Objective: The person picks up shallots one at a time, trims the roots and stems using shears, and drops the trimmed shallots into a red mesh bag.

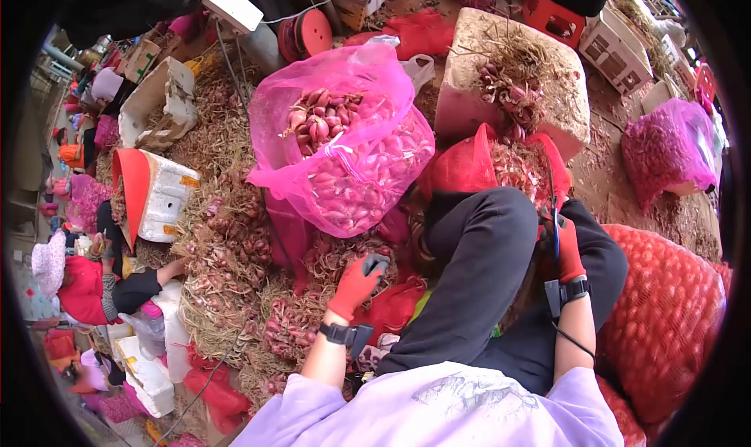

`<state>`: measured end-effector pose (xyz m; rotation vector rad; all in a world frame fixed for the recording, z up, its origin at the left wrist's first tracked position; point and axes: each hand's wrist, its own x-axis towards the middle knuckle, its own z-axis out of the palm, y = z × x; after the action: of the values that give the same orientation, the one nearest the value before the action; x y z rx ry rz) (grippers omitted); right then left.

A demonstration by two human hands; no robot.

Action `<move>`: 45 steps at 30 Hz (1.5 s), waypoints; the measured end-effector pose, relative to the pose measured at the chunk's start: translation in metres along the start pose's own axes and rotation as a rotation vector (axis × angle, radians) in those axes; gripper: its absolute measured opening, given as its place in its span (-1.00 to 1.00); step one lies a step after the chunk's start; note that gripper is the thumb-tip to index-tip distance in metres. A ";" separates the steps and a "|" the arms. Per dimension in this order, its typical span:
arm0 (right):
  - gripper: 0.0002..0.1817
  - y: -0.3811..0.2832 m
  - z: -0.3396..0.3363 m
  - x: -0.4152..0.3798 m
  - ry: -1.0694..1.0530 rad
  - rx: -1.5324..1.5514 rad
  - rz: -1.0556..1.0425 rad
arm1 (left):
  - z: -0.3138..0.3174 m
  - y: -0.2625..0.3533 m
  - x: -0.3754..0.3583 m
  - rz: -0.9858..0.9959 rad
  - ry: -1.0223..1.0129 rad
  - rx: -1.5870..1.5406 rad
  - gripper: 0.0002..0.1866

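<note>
My left hand [358, 287], in a red glove with grey fingertips, is closed over the heap of shallots with dry stalks [293, 322]. Whatever its curled fingers hold, if anything, is hidden. In my right hand [569, 251], also red-gloved, are blue-handled scissors [556, 232], their thin blades pointing away from me beside my bent knee. Past them a red bag [467, 165] lies by my legs, with pale trimmings [516, 169] around it. Ahead of my left hand stands a pink mesh bag [348, 201], its mouth gaping over loose trimmed shallots [325, 121].
A white foam box [512, 56] ahead carries shallots with dry stalks. A full red net sack [661, 306] presses close on my right. Another pink bag [669, 146] stands farther right. A cable crosses the heap at left, where a person in red [86, 287] sits.
</note>
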<state>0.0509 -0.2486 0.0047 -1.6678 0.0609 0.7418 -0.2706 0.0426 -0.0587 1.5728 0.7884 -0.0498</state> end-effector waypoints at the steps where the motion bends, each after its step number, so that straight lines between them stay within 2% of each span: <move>1: -0.76 0.003 0.001 -0.001 0.005 0.000 -0.007 | 0.009 -0.024 0.012 0.044 0.065 0.197 -0.71; 2: -0.77 0.005 0.000 0.001 0.013 0.002 -0.017 | 0.018 -0.036 0.020 0.096 0.127 0.394 -0.71; 3: -0.77 0.004 0.000 0.002 0.022 0.002 -0.031 | 0.023 0.007 0.023 0.112 0.045 0.357 -0.62; 6: -0.80 -0.009 0.006 -0.001 0.031 -0.020 -0.030 | 0.054 -0.009 0.084 0.410 0.163 0.536 -0.58; 9: -0.84 -0.009 0.002 0.002 -0.018 0.040 -0.041 | 0.078 -0.015 0.149 0.361 0.182 1.015 -0.44; 10: -0.84 -0.012 0.003 0.001 -0.024 0.069 -0.049 | 0.084 -0.022 0.169 0.353 0.188 1.122 -0.47; 12: -0.83 -0.016 0.003 -0.003 0.032 -0.116 -0.144 | 0.091 -0.058 0.204 0.344 0.200 1.328 -0.52; 14: -0.85 -0.016 0.002 -0.002 0.059 -0.107 -0.124 | 0.096 -0.116 0.229 0.238 0.145 1.462 -0.51; 15: -0.85 -0.017 0.000 -0.001 0.062 -0.149 -0.143 | 0.097 -0.110 0.232 0.143 0.044 1.502 -0.51; 17: -0.84 -0.018 -0.003 0.001 0.058 -0.219 -0.176 | 0.093 -0.100 0.229 0.104 -0.002 1.414 -0.50; 20: -0.78 -0.019 -0.003 0.003 0.070 -0.323 -0.231 | 0.082 -0.095 0.223 0.262 0.011 1.470 -0.61; 22: -0.72 -0.031 0.004 -0.003 0.043 -0.295 -0.165 | 0.075 -0.090 0.217 0.400 0.047 1.532 -0.66; 24: -0.70 -0.030 0.005 -0.004 0.038 -0.279 -0.158 | 0.073 -0.113 0.219 0.841 0.357 1.634 -0.68; 27: -0.69 -0.022 0.004 -0.004 0.064 -0.344 -0.238 | 0.078 -0.139 0.228 0.592 0.175 1.598 -0.72; 29: -0.70 -0.024 0.002 -0.005 0.073 -0.441 -0.266 | 0.085 -0.132 0.222 0.274 0.019 1.567 -0.69; 31: -0.71 -0.027 0.007 -0.005 0.078 -0.504 -0.279 | 0.088 -0.124 0.220 0.100 -0.067 1.570 -0.75; 32: -0.72 -0.028 0.006 -0.004 0.092 -0.524 -0.282 | 0.091 -0.125 0.224 0.098 -0.076 1.592 -0.75; 33: -0.75 -0.024 0.006 -0.001 0.077 -0.482 -0.229 | 0.092 -0.104 0.214 0.174 0.005 1.581 -0.76; 35: -0.77 -0.026 0.007 0.000 0.065 -0.499 -0.310 | 0.084 -0.008 0.179 0.034 -0.043 1.230 -0.71; 36: -0.77 -0.028 0.012 0.000 0.056 -0.505 -0.350 | 0.077 0.022 0.160 0.091 0.041 1.073 -0.64; 37: -0.79 -0.034 0.017 -0.004 0.028 -0.420 -0.293 | 0.063 0.032 0.148 0.146 0.025 0.906 -0.64; 38: -0.79 -0.034 0.020 -0.002 0.017 -0.424 -0.300 | 0.052 0.082 0.117 0.199 -0.036 0.671 -0.63; 40: -0.79 -0.028 0.021 0.001 0.005 -0.435 -0.304 | 0.036 0.154 0.064 0.322 0.055 0.109 -0.68; 41: -0.79 -0.029 0.024 0.002 -0.002 -0.414 -0.288 | 0.018 0.180 0.050 0.338 0.093 0.039 -0.71; 43: -0.84 -0.031 0.030 0.003 -0.065 -0.315 -0.228 | -0.016 0.210 0.044 0.572 0.397 0.094 -0.67; 44: -0.84 -0.034 0.033 0.002 -0.072 -0.271 -0.221 | -0.039 0.220 0.050 0.682 0.524 0.270 -0.65; 45: -0.84 -0.032 0.035 0.003 -0.083 -0.289 -0.239 | -0.061 0.220 0.062 0.753 0.570 0.437 -0.54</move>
<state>0.0516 -0.2082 0.0294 -1.8744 -0.3119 0.6585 -0.1380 0.1356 0.1135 2.2591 0.5793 0.8544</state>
